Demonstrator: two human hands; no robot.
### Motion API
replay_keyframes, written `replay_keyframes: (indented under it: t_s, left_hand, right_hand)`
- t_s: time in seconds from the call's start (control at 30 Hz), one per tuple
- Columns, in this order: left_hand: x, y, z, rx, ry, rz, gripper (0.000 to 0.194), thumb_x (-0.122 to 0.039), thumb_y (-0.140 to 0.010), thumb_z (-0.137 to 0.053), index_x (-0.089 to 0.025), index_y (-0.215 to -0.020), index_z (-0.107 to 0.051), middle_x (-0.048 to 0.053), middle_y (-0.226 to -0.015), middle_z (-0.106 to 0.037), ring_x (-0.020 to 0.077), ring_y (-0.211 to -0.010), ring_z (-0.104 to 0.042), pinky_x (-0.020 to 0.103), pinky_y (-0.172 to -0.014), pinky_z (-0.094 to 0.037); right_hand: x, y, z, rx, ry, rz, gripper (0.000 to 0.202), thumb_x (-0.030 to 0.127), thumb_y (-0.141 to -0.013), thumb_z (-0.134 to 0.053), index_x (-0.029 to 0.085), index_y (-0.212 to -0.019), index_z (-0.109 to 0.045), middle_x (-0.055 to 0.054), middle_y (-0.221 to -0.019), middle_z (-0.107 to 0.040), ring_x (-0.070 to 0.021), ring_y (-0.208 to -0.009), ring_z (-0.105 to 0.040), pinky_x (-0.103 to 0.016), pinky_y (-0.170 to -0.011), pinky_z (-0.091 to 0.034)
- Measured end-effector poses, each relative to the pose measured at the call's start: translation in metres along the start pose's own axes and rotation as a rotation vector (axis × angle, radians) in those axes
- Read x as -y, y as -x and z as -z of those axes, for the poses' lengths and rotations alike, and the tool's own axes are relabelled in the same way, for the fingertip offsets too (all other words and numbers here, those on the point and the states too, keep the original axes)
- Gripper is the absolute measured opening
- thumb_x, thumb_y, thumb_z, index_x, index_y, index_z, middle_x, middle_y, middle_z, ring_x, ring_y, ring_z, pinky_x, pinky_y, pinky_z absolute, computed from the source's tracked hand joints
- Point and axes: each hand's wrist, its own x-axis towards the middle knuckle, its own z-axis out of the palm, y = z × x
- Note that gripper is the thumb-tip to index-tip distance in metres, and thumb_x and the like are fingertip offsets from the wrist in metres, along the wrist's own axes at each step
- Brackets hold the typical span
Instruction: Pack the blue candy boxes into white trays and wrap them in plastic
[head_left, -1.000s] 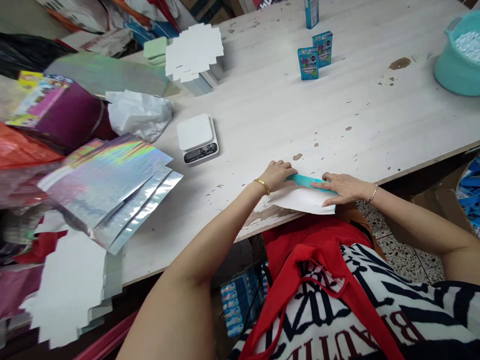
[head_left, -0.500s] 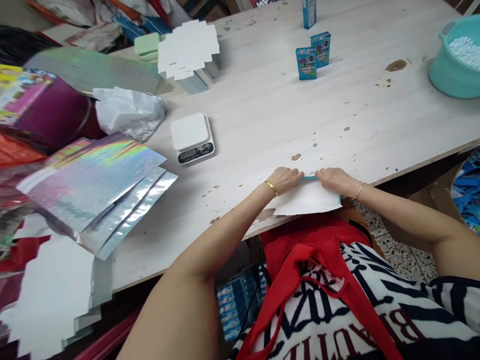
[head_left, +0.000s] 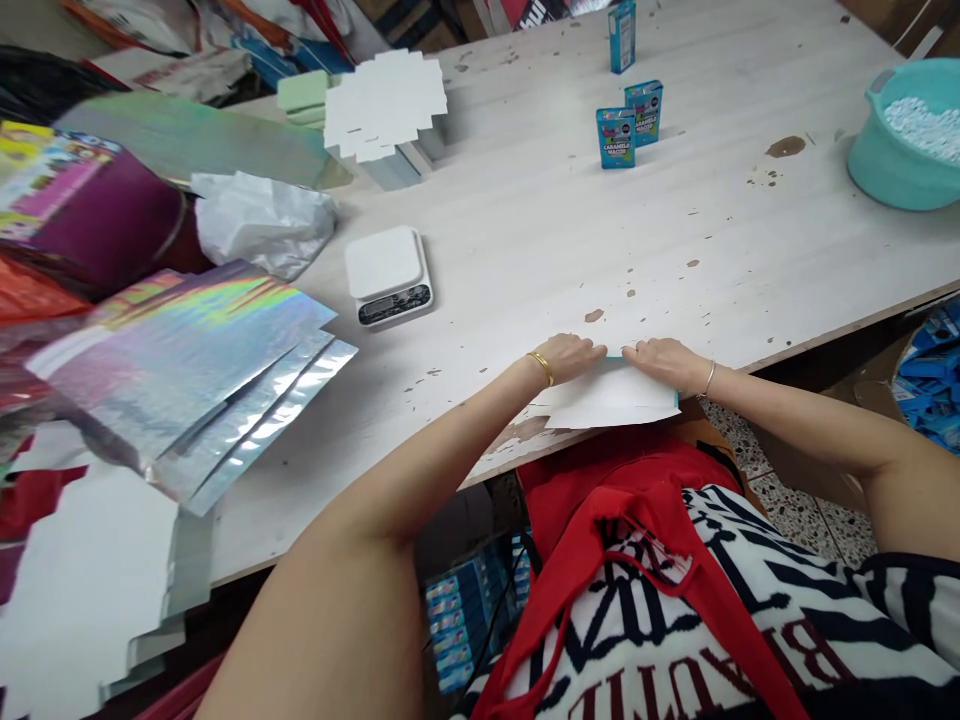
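Note:
A white cardboard sheet (head_left: 611, 396) with a narrow blue strip along its far edge lies at the table's front edge, close to my body. It looks like a flat box blank. At the left end of the blue strip, my left hand (head_left: 571, 356) presses with its fingers closed on the edge. My right hand (head_left: 661, 360) is closed on the same edge a little to the right, its thumb side near the left hand. The undersides of both hands and the fingertips' exact grip are hidden.
A white kitchen scale (head_left: 389, 276) stands left of centre. Farther back are white cardboard blanks (head_left: 386, 100) in a stack and small blue candy boxes (head_left: 616, 138). A turquoise tub (head_left: 900, 160) of pale candies sits at right. Silvery bags (head_left: 217, 350) lie at left.
The far blue strip shows less than before, and my right hand has shifted slightly left, closer to the left hand. The view has tilted a little; the other things stay put.

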Motion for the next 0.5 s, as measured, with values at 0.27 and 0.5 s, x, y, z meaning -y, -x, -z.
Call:
replay_keyframes:
  t_s: [0.27,0.5]
  left_hand:
    - [-0.005,-0.004,-0.006,0.002,0.043,0.167,0.029,-0.008,-0.093,-0.035,-0.013,-0.113,-0.055,0.016,-0.091,-0.068,0.0282,-0.089,-0.068,0.034,-0.07,-0.046]
    - [-0.031,0.048,0.0,-0.308,0.229,0.082,0.046,-0.039,-0.094,-0.051,-0.015,-0.133,-0.048,0.017,-0.124,-0.059,0.0276,-0.11,-0.058,0.038,-0.091,-0.046]
  right_hand:
    - [-0.016,-0.008,0.003,-0.094,0.041,0.018,0.031,0.01,-0.097,-0.031,0.017,-0.115,-0.054,-0.014,-0.104,-0.063,-0.023,-0.086,-0.054,-0.032,-0.06,-0.028]
    - [-0.028,-0.019,0.005,-0.111,0.013,0.027,0.032,0.011,-0.096,-0.036,0.021,-0.119,-0.057,-0.012,-0.104,-0.061,-0.0214,-0.086,-0.05,-0.03,-0.063,-0.029]
